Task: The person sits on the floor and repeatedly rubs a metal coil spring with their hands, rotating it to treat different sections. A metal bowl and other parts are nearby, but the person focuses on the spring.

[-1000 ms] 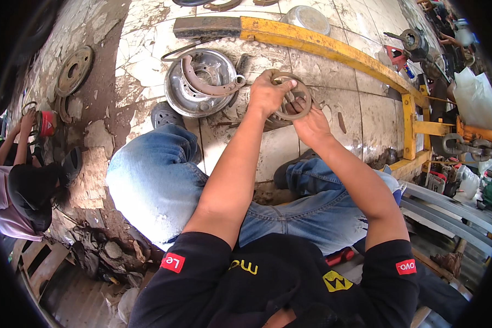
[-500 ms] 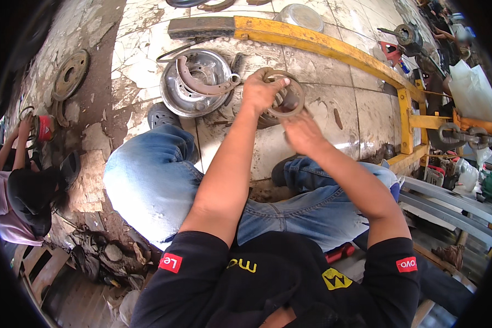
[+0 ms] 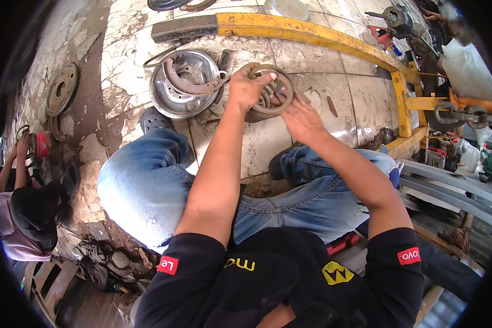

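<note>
Pale, stained floor tiles [image 3: 372, 93] with dark joints catch bright light toward the upper left, where they are cracked beside a strip of brown dirt [image 3: 94, 71]. A yellow metal frame [image 3: 300, 30] spans the floor, with grey metal rails [image 3: 448, 191] at right. Wooden slats [image 3: 60, 285] stand at lower left.

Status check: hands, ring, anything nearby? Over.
Left hand grips brown ring. Right hand by its lower right, contact unclear. Dished plate, curved shoe lie left.
</note>
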A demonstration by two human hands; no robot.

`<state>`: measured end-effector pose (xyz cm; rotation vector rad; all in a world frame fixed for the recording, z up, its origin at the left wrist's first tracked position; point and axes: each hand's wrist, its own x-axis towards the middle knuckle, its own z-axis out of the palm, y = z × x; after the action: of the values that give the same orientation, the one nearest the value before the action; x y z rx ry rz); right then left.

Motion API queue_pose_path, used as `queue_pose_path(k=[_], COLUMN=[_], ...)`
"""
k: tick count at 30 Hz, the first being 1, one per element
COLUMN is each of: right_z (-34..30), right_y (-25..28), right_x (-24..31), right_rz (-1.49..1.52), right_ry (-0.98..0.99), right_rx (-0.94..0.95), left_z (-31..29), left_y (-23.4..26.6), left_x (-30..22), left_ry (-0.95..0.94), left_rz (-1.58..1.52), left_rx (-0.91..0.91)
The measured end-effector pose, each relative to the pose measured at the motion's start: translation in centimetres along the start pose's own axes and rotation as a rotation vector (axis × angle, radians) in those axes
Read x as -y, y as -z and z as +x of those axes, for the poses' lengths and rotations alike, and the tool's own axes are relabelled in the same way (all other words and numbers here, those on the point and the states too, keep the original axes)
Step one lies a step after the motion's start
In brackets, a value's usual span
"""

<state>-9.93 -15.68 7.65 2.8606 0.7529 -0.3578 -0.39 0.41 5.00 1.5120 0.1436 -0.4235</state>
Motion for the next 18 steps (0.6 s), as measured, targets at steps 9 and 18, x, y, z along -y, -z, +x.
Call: queue_pose_path(k=[9, 18], right_z=[-0.8, -1.9], right_y=[1.6, 1.5], right_x=[3.7, 1.6], right_rz=[0.323, 0.023], right_ry=[-0.043, 0.089], right_rx=[0.018, 0.118], left_z=[0.0, -0.1], left_y=[-0.3, -0.1], left_x=[0.2, -1.2], left_ry=[-0.070, -0.029], left_rz=[-0.024, -0.039], left_rx=[0.073, 0.202])
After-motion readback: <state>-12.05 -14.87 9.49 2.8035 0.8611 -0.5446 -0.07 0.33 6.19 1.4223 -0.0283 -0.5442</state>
